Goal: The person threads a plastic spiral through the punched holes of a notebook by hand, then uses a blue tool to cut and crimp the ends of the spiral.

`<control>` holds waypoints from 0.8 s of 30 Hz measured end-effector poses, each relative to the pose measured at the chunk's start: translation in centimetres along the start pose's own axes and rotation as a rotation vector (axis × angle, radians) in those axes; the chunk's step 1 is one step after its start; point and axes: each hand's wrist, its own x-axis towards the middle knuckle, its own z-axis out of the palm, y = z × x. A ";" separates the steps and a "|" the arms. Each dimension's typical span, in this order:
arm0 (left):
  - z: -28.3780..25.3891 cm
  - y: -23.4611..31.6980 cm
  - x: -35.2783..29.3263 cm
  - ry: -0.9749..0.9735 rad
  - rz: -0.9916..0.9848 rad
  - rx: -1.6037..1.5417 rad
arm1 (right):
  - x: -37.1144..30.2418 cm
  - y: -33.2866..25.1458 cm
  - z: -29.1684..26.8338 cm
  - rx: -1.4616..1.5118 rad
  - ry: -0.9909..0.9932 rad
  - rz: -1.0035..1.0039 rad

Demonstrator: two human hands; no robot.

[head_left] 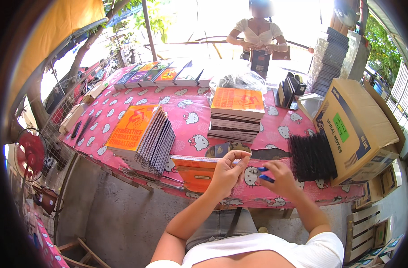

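Left hand (228, 172) pinches the wire edge of an orange spiral-bound notebook (196, 172) lying at the near edge of the pink cartoon-print tabletop (190, 114). Right hand (280, 178) holds a small blue tool (263, 174), fingers closed on it. Two piles of bound orange notebooks (141, 134) stand behind; black binding coils (311, 156) wait at the right, so binding looks partway done.

We wear a white short-sleeved top whose sleeve ends high on the upper arm, grey denim below it with a dark strap running down the front, and our forearms, left hand (227, 172) and right hand (282, 178) are bare, without gloves.
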 end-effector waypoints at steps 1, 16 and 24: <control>-0.2 -0.6 0.0 -0.018 0.017 0.042 | -1.8 1.2 1.2 -0.065 -0.003 0.058; 0.0 -1.2 -2.1 -0.136 -0.125 -0.064 | 4.7 -5.3 -3.3 0.320 0.081 -0.307; -2.1 1.1 -3.1 -0.006 0.072 -0.208 | 18.2 2.7 -2.9 0.038 0.419 -0.059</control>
